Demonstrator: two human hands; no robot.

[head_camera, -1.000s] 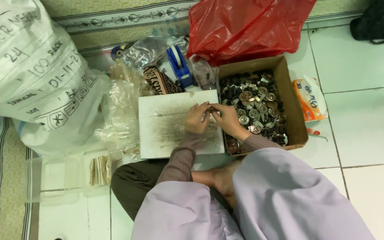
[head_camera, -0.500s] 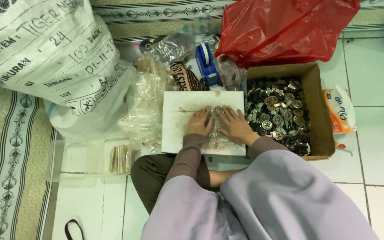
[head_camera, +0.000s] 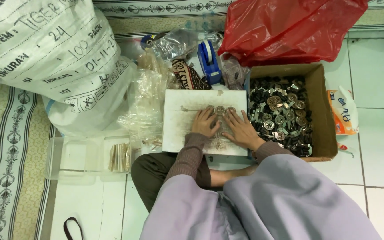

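Observation:
A white board lies on the floor in front of me. Both hands rest flat on it, side by side. My left hand and my right hand press down on a small clear plastic packet with round metal pieces showing at the fingertips. Just right of the board stands an open cardboard box full of several round metal and dark small parts.
A big white printed sack fills the upper left. A red plastic bag lies behind the box. A blue tape dispenser, clear plastic bags, a clear tray and an orange-white packet surround the board.
My hands went from pinching something together above the board to lying flat and spread on it. The view has shifted toward the left.

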